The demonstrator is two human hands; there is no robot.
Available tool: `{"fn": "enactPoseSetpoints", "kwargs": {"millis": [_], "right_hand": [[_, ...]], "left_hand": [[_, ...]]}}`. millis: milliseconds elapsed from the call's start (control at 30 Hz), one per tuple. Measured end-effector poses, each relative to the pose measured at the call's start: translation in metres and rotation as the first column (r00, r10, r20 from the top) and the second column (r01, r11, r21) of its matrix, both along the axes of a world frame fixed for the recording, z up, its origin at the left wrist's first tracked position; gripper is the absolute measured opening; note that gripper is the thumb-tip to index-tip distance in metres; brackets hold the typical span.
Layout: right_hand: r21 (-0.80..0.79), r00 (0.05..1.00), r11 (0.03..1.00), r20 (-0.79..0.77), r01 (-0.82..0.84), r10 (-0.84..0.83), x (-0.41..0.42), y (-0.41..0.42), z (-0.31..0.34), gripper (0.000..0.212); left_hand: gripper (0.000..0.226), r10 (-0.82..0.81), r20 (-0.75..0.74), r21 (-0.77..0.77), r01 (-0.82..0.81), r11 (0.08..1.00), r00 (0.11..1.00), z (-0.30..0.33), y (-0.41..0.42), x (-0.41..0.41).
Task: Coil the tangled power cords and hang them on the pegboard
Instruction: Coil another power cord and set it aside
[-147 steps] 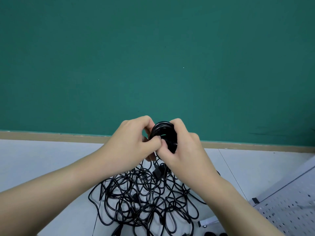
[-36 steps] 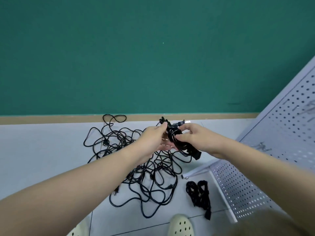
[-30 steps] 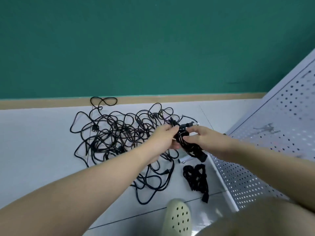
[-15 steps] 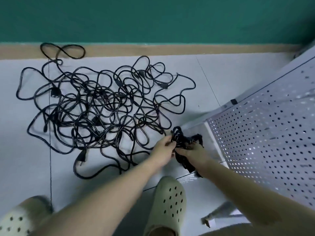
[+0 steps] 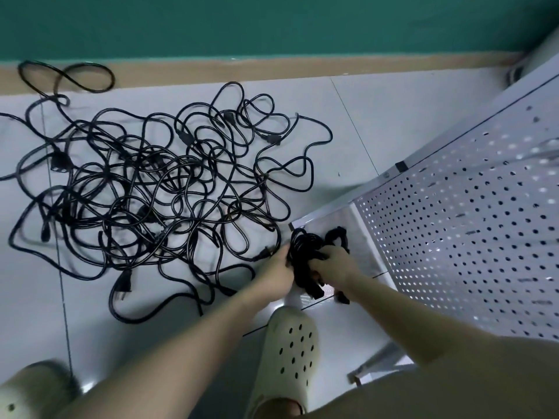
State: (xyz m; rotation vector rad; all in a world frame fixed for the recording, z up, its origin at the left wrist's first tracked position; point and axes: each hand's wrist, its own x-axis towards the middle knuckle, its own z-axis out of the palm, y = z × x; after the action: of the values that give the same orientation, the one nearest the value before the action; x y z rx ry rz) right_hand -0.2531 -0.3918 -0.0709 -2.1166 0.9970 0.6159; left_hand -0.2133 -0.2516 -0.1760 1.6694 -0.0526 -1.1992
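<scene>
Both hands are low at the foot of the pegboard [image 5: 472,225] now. The right hand [image 5: 334,263] has its fingers curled round a coiled cord [image 5: 302,252], and the left hand [image 5: 279,269] is on the coil's other side, fingers pressed against it; whether they wrap it I cannot tell. The coil sits just beside the pegboard's lower left corner, with another dark bundle [image 5: 337,235] touching it on the pegboard side.

Here's the danger, as I judge it: the two bundles are right against each other, so loops could snag and undo the coil. A loose grip would let it spring open too.

Left of the pegboard, the big tangle [image 5: 151,189] sprawls over the floor [image 5: 357,122], its nearest strands almost at the left hand; one could catch a finger and drag along. The clog [image 5: 290,349] stands near the pegboard foot, close enough to tread on a cord.
</scene>
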Motion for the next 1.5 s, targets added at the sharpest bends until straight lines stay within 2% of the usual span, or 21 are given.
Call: {"fn": "enactPoseSetpoints", "kwargs": {"millis": [133,233,333,433,567,700,800,933,1000,1100,1167,1233,1267,1367,1433,1500], "right_hand": [[-0.142,0.992,0.982,0.004,-0.120,0.122,0.000,-0.002,0.001,0.013],[-0.390,0.953,0.874,-0.029,-0.289,0.302,0.001,0.005,0.007,0.016],[-0.467,0.907,0.829,0.117,-0.308,0.403,0.005,0.017,0.010,0.010],[-0.383,0.876,0.866,0.228,-0.321,0.426,0.012,0.032,0.006,0.008],[-0.241,0.852,0.922,0.366,-0.302,0.375,0.013,0.043,-0.006,0.012],[-0.156,0.875,0.951,0.373,-0.268,0.308,0.012,0.041,-0.017,0.007],[-0.173,0.877,0.943,0.353,-0.282,0.327,0.020,0.038,-0.025,0.009],[-0.203,0.893,0.932,0.283,-0.301,0.350,0.033,0.036,-0.029,0.034],[-0.190,0.896,0.932,0.271,-0.309,0.352,0.035,0.036,-0.028,0.036],[-0.100,0.906,0.956,0.305,-0.275,0.293,0.036,0.030,-0.020,0.023],[-0.014,0.917,0.969,0.318,-0.249,0.240,0.041,0.026,-0.002,0.018],[0.150,0.940,0.968,0.309,-0.200,0.146,0.048,0.024,0.026,0.013],[0.249,0.948,0.953,0.306,-0.171,0.090,0.052,0.024,0.043,0.011],[0.454,0.917,0.880,0.394,-0.143,-0.055,0.065,0.027,0.105,0.013],[0.438,0.859,0.882,0.506,-0.175,-0.081,0.073,0.033,0.152,0.028],[0.363,0.791,0.893,0.611,-0.266,-0.013,0.078,0.041,0.204,0.039]], "left_hand": [[0.058,-0.077,0.129,0.045,0.071,0.996,0.989,0.070,0.015,0.010],[0.042,-0.034,0.193,0.057,0.023,0.998,0.981,0.080,0.030,0.013],[0.025,0.008,0.359,0.133,-0.060,0.989,0.933,0.072,0.054,0.017],[0.032,-0.159,0.531,0.231,0.039,0.972,0.832,0.067,0.074,0.026],[0.052,-0.359,0.567,0.344,0.183,0.921,0.741,0.059,0.076,0.035],[0.037,-0.462,0.577,0.430,0.231,0.873,0.674,0.049,0.069,0.041],[0.029,-0.585,0.588,0.535,0.273,0.799,0.559,0.047,0.062,0.046],[0.033,-0.724,0.499,0.664,0.326,0.673,0.477,0.045,0.055,0.055],[0.033,-0.728,0.502,0.658,0.340,0.672,0.467,0.052,0.055,0.060],[0.035,-0.652,0.592,0.588,0.298,0.752,0.475,0.079,0.061,0.072],[0.037,-0.566,0.621,0.508,0.273,0.817,0.542,0.104,0.065,0.086],[0.038,-0.476,0.624,0.406,0.263,0.875,0.620,0.136,0.069,0.100],[0.037,-0.439,0.642,0.370,0.248,0.895,0.629,0.155,0.069,0.106],[0.025,-0.403,0.737,0.334,0.226,0.915,0.543,0.228,0.074,0.118],[0.018,-0.442,0.785,0.367,0.248,0.896,0.434,0.277,0.080,0.119],[0.019,-0.484,0.811,0.409,0.272,0.871,0.329,0.324,0.089,0.116]]}}
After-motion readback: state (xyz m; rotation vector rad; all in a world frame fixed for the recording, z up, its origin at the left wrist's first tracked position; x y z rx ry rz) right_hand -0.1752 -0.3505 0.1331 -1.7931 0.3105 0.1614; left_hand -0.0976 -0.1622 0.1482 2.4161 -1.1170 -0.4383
